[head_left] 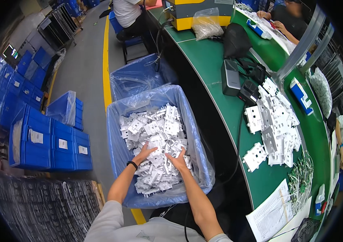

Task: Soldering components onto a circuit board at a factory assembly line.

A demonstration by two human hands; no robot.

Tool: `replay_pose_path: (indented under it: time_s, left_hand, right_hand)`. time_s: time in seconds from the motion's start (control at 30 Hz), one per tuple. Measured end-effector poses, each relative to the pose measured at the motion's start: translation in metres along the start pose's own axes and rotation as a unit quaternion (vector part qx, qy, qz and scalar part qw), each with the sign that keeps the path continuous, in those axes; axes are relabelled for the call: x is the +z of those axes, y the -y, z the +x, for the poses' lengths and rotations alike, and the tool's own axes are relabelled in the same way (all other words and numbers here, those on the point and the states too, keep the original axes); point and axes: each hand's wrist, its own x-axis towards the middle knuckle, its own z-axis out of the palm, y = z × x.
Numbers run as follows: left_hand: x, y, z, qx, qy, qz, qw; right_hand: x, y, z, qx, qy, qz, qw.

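Note:
White molded plastic housings (155,171) with holes and clips fill a large bin (113,133) lined with clear blue plastic. Both hands reach down into it and touch the heap. My left hand (143,154), with a dark band on its wrist, rests at the pile's left-middle, thumb and fingers apart. A short gap to the right, my right hand (177,160) lies against the parts with its thumb and finger spread. Some fingertips sink among the housings and are hidden. Neither hand is clearly closed around a part.
On the green workbench (203,60) lie more white housings (276,125), a grey power bank (230,76), wired circuit boards (300,173) and paper sheets (270,211). Another lined bin (133,78) adjoins mine. Blue crates (38,141) stand left. Co-workers sit beyond.

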Motion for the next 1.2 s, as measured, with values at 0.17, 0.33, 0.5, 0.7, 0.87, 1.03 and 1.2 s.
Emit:
replay_pose_path:
  time_s: [0.17, 0.33, 0.5, 0.7, 0.87, 1.03, 1.2]
  left_hand:
    - [0.005, 0.013, 0.0, 0.058, 0.026, 0.067, 0.996]
    - [0.007, 0.023, -0.002, 0.056, 0.049, 0.148, 0.986]
    - [0.011, 0.024, -0.025, 0.072, 0.014, 0.14, 0.987]
    - [0.018, 0.006, -0.062, 0.189, -0.084, 0.173, 0.963]
    - [0.033, -0.002, -0.061, 0.169, -0.11, -0.059, 0.978]
    - [0.019, -0.002, -0.03, 0.159, -0.077, 0.075, 0.981]
    - [0.004, 0.002, -0.019, 0.037, 0.006, 0.0, 0.999]
  right_hand:
    - [0.001, -0.002, 0.0, -0.018, 0.025, 0.038, 0.999]
    - [0.002, -0.002, -0.002, -0.007, 0.025, 0.034, 0.999]
    - [0.006, 0.005, -0.023, -0.053, 0.01, 0.029, 0.998]
    - [0.003, 0.01, -0.033, -0.087, -0.008, -0.006, 0.996]
    - [-0.001, 0.008, -0.028, -0.023, 0.004, -0.008, 1.0]
    - [-0.002, 0.005, -0.025, -0.03, 0.013, 0.012, 0.999]
    - [0.002, -0.003, -0.016, -0.056, -0.004, 0.026, 0.998]
